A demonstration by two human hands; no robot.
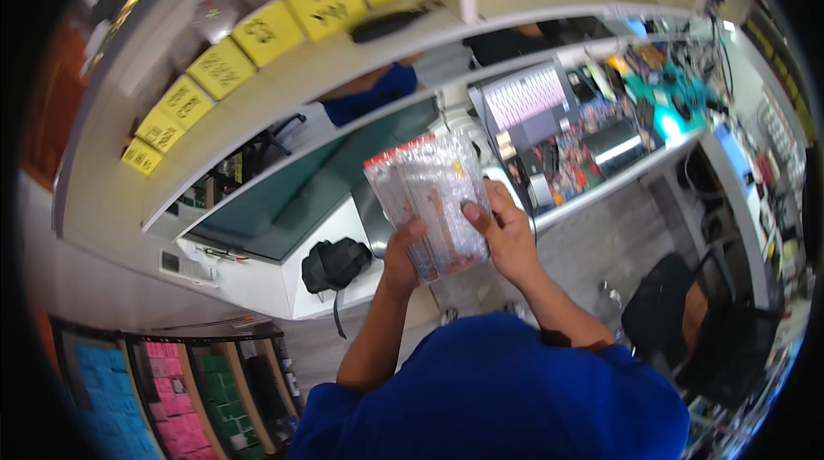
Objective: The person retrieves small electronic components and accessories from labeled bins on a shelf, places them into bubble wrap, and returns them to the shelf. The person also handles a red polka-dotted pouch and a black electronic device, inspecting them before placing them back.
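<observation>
A flat package in clear bubble wrap (442, 185), with a red strip along its upper edge, is held up in front of me between both hands. My left hand (402, 254) grips its lower left side, thumb lying on the front. On the right side my right hand (508, 233) is closed round it, its thumb pressed on the wrap. The fingers behind the package are hidden. What is inside the wrap cannot be made out.
Behind the package stands a white desk (300, 299) with a black bag (335, 264), a large dark monitor (318, 185) and an open laptop (525, 104). Circuit boards and parts (579, 147) crowd the right. Yellow labels (324, 3) line the shelf above. A black chair (730, 353) stands at right.
</observation>
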